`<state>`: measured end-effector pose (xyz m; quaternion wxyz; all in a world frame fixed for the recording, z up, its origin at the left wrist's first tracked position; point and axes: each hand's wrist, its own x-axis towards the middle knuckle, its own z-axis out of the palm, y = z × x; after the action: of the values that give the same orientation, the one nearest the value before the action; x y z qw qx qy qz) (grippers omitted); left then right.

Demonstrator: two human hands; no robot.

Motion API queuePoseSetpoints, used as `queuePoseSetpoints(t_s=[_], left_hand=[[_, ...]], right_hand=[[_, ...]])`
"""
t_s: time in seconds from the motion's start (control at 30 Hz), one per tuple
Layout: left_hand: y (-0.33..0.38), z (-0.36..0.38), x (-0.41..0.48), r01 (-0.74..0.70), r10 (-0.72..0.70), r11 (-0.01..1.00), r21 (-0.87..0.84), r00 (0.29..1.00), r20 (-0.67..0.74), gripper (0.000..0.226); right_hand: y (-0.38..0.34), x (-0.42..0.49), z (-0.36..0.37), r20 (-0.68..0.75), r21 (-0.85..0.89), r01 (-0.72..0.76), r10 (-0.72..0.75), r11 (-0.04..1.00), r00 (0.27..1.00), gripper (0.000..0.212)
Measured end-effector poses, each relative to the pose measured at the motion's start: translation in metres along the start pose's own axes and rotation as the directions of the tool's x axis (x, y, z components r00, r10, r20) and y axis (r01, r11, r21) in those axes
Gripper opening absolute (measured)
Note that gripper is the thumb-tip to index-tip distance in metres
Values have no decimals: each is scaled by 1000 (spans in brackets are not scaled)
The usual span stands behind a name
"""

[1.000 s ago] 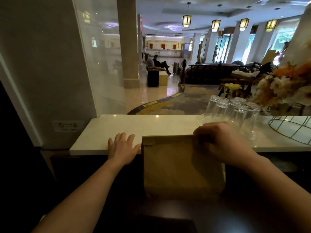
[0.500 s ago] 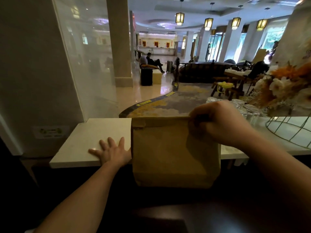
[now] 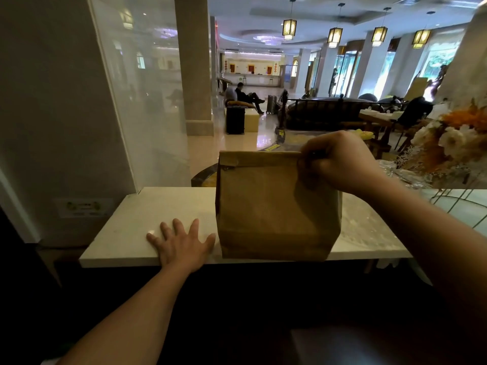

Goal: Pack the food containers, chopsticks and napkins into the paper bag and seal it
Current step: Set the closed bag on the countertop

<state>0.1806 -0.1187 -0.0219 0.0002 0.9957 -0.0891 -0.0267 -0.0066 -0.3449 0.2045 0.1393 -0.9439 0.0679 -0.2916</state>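
A brown paper bag (image 3: 274, 206) stands upright on the white stone counter (image 3: 158, 206), its top folded over and closed. My right hand (image 3: 340, 159) grips the folded top at its right end. My left hand (image 3: 181, 243) lies flat with fingers spread on the counter's near edge, just left of the bag, the thumb close to its lower corner. The food containers, chopsticks and napkins are not visible; whatever is inside the bag is hidden.
Upturned drinking glasses (image 3: 395, 172) and a flower arrangement (image 3: 453, 143) on a wire stand (image 3: 458, 201) sit at the counter's right end. A glass panel (image 3: 142, 101) rises at the left. Beyond lies a lobby with seated people.
My right hand has lifted the bag from below the counter edge up onto the counter. My left hand stayed flat on the counter's edge.
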Motion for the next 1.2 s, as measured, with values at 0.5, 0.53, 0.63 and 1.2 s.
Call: queuePoseSetpoints(t_s=[0.5,0.53,0.63,1.2], left_hand=[[-1,6,9,21,-21,1000,4,1000,8,93],[-1,6,8,17,-17,1000,4,1000,5,93],[-1,4,6,4,-4,1000,9,1000,-1,91],[-3,9,9,1,-1,1000,-20,1000,-17,91]], right_hand=[[39,41,42,-19,38,-36,36,999,999,21],[42,42,44,-17,48,-39,39,998,999,21],[48,47,48,-9,71,-50,50,996,999,19],[57,67,70,54,-107,-11,17,994,998,23]])
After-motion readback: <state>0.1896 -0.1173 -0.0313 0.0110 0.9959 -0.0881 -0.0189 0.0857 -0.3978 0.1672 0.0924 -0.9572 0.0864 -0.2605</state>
